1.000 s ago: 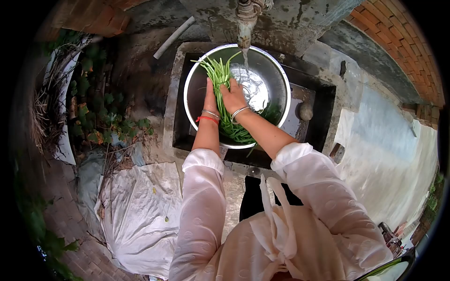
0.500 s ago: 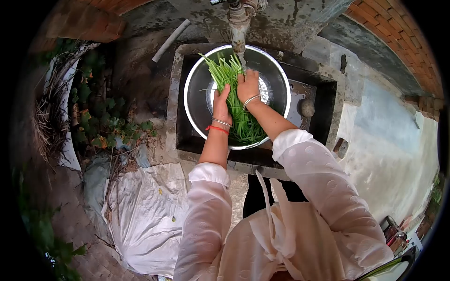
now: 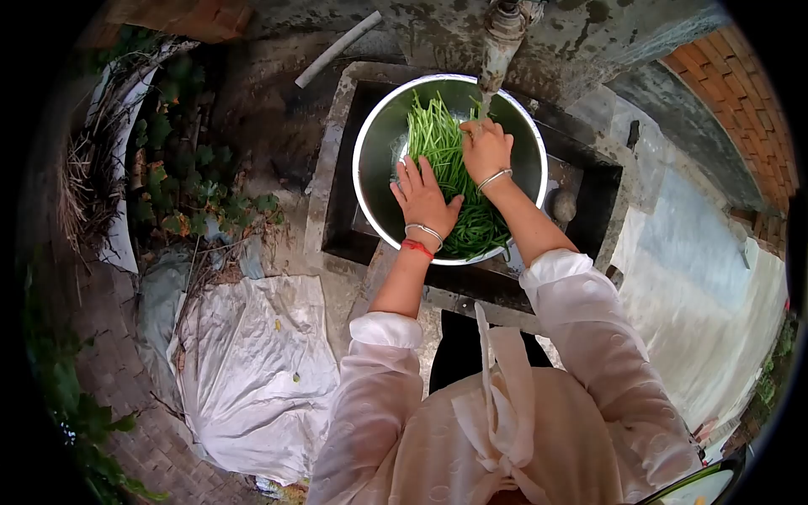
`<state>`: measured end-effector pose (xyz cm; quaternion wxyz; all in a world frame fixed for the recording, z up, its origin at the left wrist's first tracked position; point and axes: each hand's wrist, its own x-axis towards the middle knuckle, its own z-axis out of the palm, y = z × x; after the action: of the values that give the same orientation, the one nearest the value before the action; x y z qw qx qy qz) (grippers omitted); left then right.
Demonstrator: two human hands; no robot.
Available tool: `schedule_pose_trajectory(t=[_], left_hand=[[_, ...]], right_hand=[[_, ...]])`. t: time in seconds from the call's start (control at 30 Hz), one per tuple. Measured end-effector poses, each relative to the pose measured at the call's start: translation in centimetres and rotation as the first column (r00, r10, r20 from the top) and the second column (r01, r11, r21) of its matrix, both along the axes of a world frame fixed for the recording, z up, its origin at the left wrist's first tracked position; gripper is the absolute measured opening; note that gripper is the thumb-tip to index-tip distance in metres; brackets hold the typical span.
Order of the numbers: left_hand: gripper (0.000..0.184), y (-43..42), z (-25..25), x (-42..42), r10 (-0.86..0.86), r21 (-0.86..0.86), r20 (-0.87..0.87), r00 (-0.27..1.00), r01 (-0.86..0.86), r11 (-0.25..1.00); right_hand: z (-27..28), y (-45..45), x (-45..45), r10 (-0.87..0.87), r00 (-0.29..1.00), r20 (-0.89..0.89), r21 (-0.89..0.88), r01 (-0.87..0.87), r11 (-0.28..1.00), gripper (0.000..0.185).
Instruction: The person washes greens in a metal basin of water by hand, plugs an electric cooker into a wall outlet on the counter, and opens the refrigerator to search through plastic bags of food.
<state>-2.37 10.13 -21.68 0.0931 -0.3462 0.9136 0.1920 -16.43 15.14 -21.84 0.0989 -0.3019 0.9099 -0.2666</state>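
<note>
A bunch of long, thin green stalks with leafy ends [image 3: 446, 139] lies in a round metal basin [image 3: 364, 177]. My left hand [image 3: 423, 200] rests open on the left side of the bunch, its fingers spread and pointing up the basin. At the upper right of the bunch, my right hand [image 3: 486, 151] has its fingers curled around some stalks, their tips partly hidden. Just above that hand is the mouth of a worn tap [image 3: 498, 59], with what looks like water coming down near the fingers.
The basin sits in a rectangular stone sink [image 3: 332, 160]. A round stone [image 3: 564, 204] lies in the sink at right. A pale pipe [image 3: 338, 49] lies at the back left, and a white sheet [image 3: 257, 370] covers ground at lower left. Brick wall [image 3: 732, 109] rises at right.
My left hand has turned from the side of the bunch to lie spread over it. My right hand's fingers have curled in. The whole view has shifted, moving the basin rightward.
</note>
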Motion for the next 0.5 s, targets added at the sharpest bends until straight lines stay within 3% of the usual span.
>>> schedule_pose_trajectory(t=[0.07,0.13,0.23,0.27,0.37,0.5], left_hand=[[0.100,1.4,-1.2,0.4,-0.173,0.086,0.107,0.979,0.164,0.983],[0.100,1.6,-2.1,0.1,-0.172,0.103,0.191,0.966,0.155,0.983],[0.103,1.0,-2.8,-0.5,-0.195,0.165,0.267,0.944,0.155,0.974],[0.103,0.9,-2.9,-0.5,-0.197,0.183,0.269,0.943,0.151,0.972],[0.105,0.9,-3.0,-0.5,-0.185,0.219,0.277,0.943,0.125,0.968],[0.106,0.8,-2.9,-0.7,-0.174,0.224,0.275,0.946,0.113,0.968]], right_hand=[[-1.7,-1.2,-0.2,0.032,0.997,0.070,-0.107,-0.024,0.994,0.018],[-4.7,-2.5,-0.8,0.037,0.994,0.104,-0.185,-0.017,0.983,0.016],[-7.4,-3.5,-1.6,-0.134,0.918,0.373,-0.055,0.166,0.985,0.018],[-6.0,-3.4,-1.3,-0.154,0.898,0.413,-0.058,0.195,0.979,0.020],[-6.6,-4.7,-0.7,-0.249,0.928,0.278,0.042,0.247,0.968,0.020],[-6.9,-4.9,-1.2,-0.317,0.882,0.348,0.002,0.338,0.941,0.020]])
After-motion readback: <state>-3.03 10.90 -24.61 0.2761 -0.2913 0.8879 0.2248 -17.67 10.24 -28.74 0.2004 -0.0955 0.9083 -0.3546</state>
